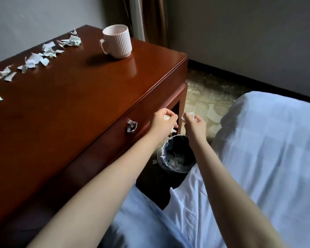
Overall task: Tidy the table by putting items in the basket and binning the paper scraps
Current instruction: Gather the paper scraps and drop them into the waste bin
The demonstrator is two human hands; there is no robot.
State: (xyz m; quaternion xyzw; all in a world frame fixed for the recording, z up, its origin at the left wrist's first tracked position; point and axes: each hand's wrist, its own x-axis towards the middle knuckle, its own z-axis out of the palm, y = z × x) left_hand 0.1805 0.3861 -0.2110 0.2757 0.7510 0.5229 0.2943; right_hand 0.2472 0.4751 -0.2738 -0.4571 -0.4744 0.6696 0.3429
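**Over the bin beside the counter: both hands full of torn paper**

Beside a dark red-brown wooden counter in a dim room with pale walls, a curtain in the corner and patterned carpet, the person leans forward next to a bed covered in a light blue sheet. The counter's polished top carries a ribbed pale pink mug standing upright near the far right end. A ragged trail of paper scraps, white and pale blue with torn edges, runs along the back left of the top, with one stray piece at the left edge. A metal ring pull sits on the drawer front.

On the floor by the counter's corner stands a small round bin with a clear liner, holding more white scraps. Above it, the left hand has its fingers curled tight around crumpled white paper, and the right hand pinches another bunch at its fingertips. The two hands are just beside each other, not touching.
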